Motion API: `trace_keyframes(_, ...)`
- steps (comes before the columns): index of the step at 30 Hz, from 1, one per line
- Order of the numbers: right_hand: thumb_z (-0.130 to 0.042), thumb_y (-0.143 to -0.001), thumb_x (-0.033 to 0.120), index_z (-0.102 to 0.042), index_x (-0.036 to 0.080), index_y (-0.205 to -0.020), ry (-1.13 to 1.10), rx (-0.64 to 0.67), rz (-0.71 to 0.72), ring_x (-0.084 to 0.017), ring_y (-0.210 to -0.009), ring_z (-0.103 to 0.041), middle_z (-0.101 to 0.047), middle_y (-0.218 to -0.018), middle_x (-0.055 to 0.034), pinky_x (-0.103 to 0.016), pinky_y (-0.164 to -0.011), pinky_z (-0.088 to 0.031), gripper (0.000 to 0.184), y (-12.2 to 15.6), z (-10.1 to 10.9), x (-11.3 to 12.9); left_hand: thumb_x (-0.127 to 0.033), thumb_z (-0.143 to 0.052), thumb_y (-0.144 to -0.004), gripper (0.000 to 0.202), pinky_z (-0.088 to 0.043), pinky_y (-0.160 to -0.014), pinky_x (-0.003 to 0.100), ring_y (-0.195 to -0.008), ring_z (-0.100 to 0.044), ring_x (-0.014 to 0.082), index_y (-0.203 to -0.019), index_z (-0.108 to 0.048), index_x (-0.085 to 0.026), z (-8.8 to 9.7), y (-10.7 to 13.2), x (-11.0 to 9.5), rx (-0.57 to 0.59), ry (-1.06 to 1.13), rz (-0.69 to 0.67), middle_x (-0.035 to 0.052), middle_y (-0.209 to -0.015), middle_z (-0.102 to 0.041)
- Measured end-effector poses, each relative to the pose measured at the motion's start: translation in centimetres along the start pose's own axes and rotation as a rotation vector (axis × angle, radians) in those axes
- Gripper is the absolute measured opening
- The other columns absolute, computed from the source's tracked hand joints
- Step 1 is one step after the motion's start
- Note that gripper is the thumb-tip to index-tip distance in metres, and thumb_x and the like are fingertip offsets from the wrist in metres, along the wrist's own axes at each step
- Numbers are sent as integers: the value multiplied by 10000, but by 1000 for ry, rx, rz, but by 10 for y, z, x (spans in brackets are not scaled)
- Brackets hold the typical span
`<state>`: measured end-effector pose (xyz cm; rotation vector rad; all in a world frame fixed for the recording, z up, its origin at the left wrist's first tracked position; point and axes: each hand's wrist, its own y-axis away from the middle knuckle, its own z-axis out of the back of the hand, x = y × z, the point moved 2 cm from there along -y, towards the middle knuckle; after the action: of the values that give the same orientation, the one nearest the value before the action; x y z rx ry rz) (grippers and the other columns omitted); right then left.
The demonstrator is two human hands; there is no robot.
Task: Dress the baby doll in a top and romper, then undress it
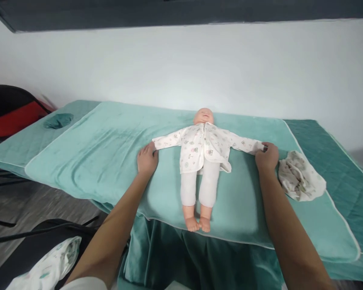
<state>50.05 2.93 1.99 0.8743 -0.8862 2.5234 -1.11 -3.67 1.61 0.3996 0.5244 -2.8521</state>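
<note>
A baby doll [203, 117] lies on its back on a green bed, head towards the wall, bare feet towards me. It wears a white patterned jacket [196, 149] and white trousers [208, 185]. Both jacket sleeves are stretched out sideways. My left hand [147, 158] is closed on the cuff of the sleeve on the left. Over on the right, my right hand [266, 156] pinches the end of the other sleeve. Fingers partly hide both cuffs. A crumpled white patterned cloth [301, 176] lies beside my right hand.
A light green sheet [109, 141] covers much of the darker green bed [347, 169], which has a round hole [59, 121] at its left end. A white wall stands behind. Black chairs are at the left; one holds a patterned cloth [51, 266].
</note>
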Motion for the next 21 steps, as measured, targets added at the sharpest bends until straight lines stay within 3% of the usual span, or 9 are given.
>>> trace_keyframes(2,-529,-674,180,-642,147,-992,-7,-54,55,-306,-1021,-556,-610,-1040,-150,-524,-995,-442,339,2,2,5,-310,-409,-980,558,-348,-1184,469,-1404,-487,306,-1515,-476,-165,-1,-4,-4,4,-17,3,125,-1463,-599)
trace_keyframes(5,-559,-752,207,-614,164,-1020,-68,-117,248,-324,-1160,-539,-616,-1130,-160,-554,-1057,-415,277,13,7,26,-263,-383,-986,528,-336,-1186,446,-1379,-521,276,-1491,-512,-181,-2,-9,-5,-3,-9,4,121,-1432,-625)
trace_keyframes(9,-562,-897,246,-600,199,-1116,-256,7,577,-279,-1174,-578,-641,-1167,-133,-510,-1041,-467,227,56,18,66,-216,-332,-992,510,-363,-1140,448,-1338,-558,274,-1449,-556,-195,-5,-15,-2,-74,50,71,121,-1410,-641)
trace_keyframes(12,-586,-916,237,-589,216,-1224,-343,107,737,-284,-1186,-597,-643,-1223,-139,-516,-1021,-494,309,97,30,90,-207,-339,-988,500,-379,-1104,461,-1321,-563,288,-1428,-575,-183,-7,-17,0,-145,80,143,130,-1373,-664)
trace_keyframes(17,-627,-891,238,-562,270,-1330,-286,322,899,-324,-1213,-602,-623,-1351,-136,-549,-998,-493,445,139,38,112,-213,-343,-983,491,-374,-1047,508,-1303,-538,333,-1410,-585,-202,-6,-18,-3,-154,53,134,155,-1287,-694)
trace_keyframes(21,-589,-901,191,-572,269,-1329,-282,253,875,-307,-1184,-610,-645,-1316,-124,-528,-981,-493,435,139,32,125,-208,-355,-968,480,-356,-1038,518,-1299,-511,344,-1367,-620,-214,-3,-17,-6,-129,53,132,149,-1328,-672)
